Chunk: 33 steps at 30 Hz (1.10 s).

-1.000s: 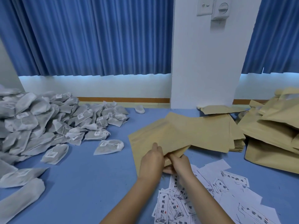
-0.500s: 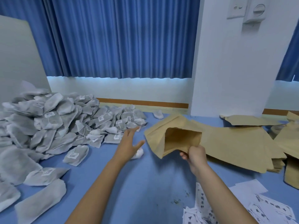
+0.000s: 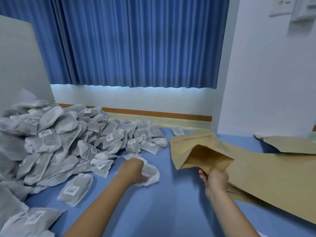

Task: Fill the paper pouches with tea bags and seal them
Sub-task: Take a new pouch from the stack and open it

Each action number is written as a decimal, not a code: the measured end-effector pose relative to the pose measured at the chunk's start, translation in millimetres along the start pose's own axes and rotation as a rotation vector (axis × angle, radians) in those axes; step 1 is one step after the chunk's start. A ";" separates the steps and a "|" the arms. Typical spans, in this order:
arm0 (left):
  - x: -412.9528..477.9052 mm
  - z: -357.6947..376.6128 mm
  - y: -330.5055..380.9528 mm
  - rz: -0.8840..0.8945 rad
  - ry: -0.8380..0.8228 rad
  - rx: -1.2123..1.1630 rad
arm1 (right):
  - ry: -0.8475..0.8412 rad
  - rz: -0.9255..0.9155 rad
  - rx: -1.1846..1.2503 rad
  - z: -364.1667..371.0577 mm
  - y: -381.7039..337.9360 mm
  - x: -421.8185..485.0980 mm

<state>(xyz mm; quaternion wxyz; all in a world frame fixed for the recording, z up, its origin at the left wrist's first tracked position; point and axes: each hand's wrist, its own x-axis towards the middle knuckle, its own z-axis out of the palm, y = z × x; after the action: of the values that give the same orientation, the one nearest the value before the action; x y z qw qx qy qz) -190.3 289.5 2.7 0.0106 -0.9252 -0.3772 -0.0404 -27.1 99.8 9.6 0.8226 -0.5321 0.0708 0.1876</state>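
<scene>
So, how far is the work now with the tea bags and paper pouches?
Done: one paper pouch is open, held by the right hand. In hand: the left hand grips a tea bag beside the heap of tea bags. Left: nothing shows inside the pouch, it is unsealed, and the stack of flat pouches waits.

One head-worn camera is looking forward and down over the blue table, facing the curtain at 12 o'clock, close above the left hand and right hand.
</scene>
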 end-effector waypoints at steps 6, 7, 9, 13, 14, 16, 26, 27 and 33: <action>29.2 16.0 -36.8 0.045 -0.135 -0.214 | 0.057 0.019 0.058 8.1 21.3 6.1; 31.9 25.1 -37.0 0.017 -0.239 -0.235 | 0.060 0.018 0.063 8.5 23.1 7.2; 32.7 36.7 -32.5 -0.025 -0.195 -0.214 | 0.063 0.017 0.069 7.7 23.5 8.8; 18.0 29.4 -5.8 -0.025 -0.047 -0.258 | 0.017 0.006 0.059 6.8 20.3 9.7; 8.9 23.5 1.1 -0.034 -0.043 -0.279 | -0.013 -0.002 0.038 7.0 18.7 9.1; -17.2 2.3 13.8 0.027 -0.050 -0.394 | -0.052 -0.027 -0.042 5.3 16.7 8.8; -72.5 -76.8 117.4 0.013 -0.504 -1.393 | -0.234 -0.253 -0.401 -11.1 26.3 -25.7; -68.5 -80.5 122.5 -0.071 -0.492 -1.499 | -0.270 -0.265 -0.395 -19.3 24.2 -31.1; -56.8 -89.2 145.3 0.107 -0.323 -1.067 | -0.255 -0.214 -0.340 -36.1 12.8 -45.9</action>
<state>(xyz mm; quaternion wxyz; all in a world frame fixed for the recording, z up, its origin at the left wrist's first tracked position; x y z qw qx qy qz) -135.1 141.5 88.5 -0.5148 -0.8147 -0.2539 -0.0830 -71.2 61.3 -2.1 0.7387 -0.6395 -0.1227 0.1743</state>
